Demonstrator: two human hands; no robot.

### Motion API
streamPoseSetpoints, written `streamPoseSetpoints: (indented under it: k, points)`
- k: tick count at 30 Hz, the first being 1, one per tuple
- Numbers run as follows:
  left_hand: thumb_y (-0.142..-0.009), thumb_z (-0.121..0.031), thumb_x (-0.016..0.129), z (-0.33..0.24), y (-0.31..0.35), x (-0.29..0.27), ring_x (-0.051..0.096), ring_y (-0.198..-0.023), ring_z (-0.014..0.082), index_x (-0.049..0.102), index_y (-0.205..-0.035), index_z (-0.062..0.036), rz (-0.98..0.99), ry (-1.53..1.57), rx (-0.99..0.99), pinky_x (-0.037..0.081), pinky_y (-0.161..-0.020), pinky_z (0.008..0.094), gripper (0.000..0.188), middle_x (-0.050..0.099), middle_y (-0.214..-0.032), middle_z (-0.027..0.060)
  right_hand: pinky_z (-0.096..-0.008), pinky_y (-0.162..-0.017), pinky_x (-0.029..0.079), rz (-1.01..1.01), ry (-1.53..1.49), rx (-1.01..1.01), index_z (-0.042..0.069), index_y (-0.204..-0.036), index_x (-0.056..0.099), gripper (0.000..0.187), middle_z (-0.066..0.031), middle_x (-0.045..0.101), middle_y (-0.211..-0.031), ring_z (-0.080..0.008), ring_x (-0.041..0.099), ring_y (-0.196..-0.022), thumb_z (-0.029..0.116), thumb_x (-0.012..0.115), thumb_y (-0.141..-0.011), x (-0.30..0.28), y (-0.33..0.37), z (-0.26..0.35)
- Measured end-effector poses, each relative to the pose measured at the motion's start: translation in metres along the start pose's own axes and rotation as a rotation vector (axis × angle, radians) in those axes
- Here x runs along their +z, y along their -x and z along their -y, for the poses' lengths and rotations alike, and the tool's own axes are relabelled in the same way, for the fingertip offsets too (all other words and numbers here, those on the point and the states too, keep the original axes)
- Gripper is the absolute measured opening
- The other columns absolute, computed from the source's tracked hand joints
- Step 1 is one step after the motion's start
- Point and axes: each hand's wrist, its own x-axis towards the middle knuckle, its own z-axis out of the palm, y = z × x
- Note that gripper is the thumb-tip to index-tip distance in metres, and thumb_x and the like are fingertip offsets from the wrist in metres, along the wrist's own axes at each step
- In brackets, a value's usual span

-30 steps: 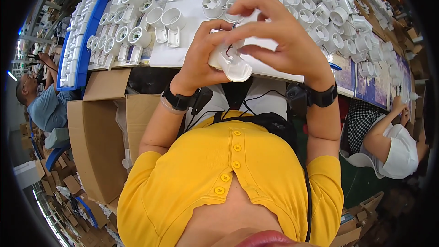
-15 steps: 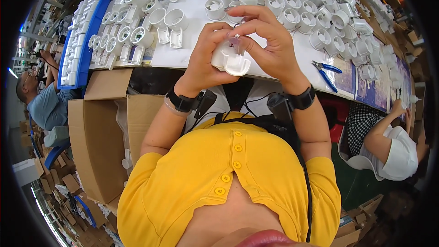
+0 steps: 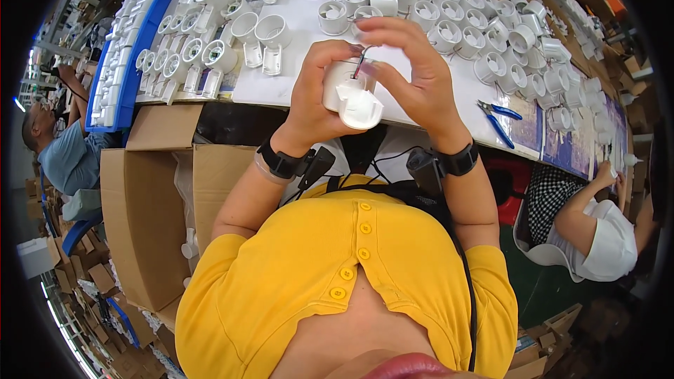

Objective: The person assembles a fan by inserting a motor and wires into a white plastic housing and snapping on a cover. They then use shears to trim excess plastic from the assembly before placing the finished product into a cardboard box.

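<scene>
My left hand [image 3: 312, 91] is closed around a white plastic fan housing [image 3: 359, 109], a round cup with a bracket-like part facing me, held above the table's near edge. Thin dark and red wires [image 3: 360, 63] rise from the cup to the left fingertips. Beside them, my right hand [image 3: 418, 74] has its fingers curved and its thumb apart from the index finger, close to the wires. No object shows clearly in its grasp; its upper fingertips are slightly blurred.
Many white fan housings [image 3: 447, 34] crowd the table's right side. Cups with brackets [image 3: 218, 56] stand left, beside a blue tray [image 3: 149, 49] of white parts. Blue-handled cutters [image 3: 500, 123] lie at right. An open carton [image 3: 147, 224] stands below left. People work on both sides.
The right thumb and index finger have parted and moved slightly off the wires, which now show more. The housing has tipped so its bracket part sits slightly lower. My left hand keeps its hold.
</scene>
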Motion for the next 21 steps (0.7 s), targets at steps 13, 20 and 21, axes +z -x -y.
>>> streamPoseSetpoints:
  k: [13,20,21]
  points:
    - [-0.059,-0.011,0.081,-0.006,0.003,0.002,0.047,-0.109,0.0246,0.034,-0.121,-0.0068,0.064,0.032,-0.074,0.040,-0.093,0.0347,0.078,0.044,-0.119,0.0140,-0.0300,-0.093,0.040,0.013,-0.293,0.201,0.003,-0.092,0.062,0.009,-0.0089,0.056,-0.113,-0.0163,0.051,-0.106,0.011,0.058,-0.090,0.010,0.004,-0.007]
    - [-0.060,-0.011,0.081,-0.002,0.007,0.006,0.046,-0.112,0.0224,0.033,-0.123,-0.0064,0.062,0.071,-0.073,0.040,-0.094,0.0339,0.079,0.043,-0.121,0.0125,-0.0296,-0.092,0.040,-0.054,-0.545,0.379,0.002,-0.089,0.063,0.013,-0.0079,0.060,-0.108,-0.0159,0.053,-0.103,0.014,0.059,-0.089,0.018,0.007,-0.012]
    - [-0.060,-0.011,0.081,-0.001,0.008,0.007,0.046,-0.113,0.0222,0.032,-0.123,-0.0062,0.056,0.078,-0.086,0.040,-0.094,0.0340,0.080,0.043,-0.121,0.0122,-0.0296,-0.092,0.041,-0.052,-0.543,0.377,0.002,-0.089,0.063,0.013,-0.0079,0.061,-0.107,-0.0159,0.054,-0.102,0.014,0.059,-0.089,0.019,0.007,-0.012]
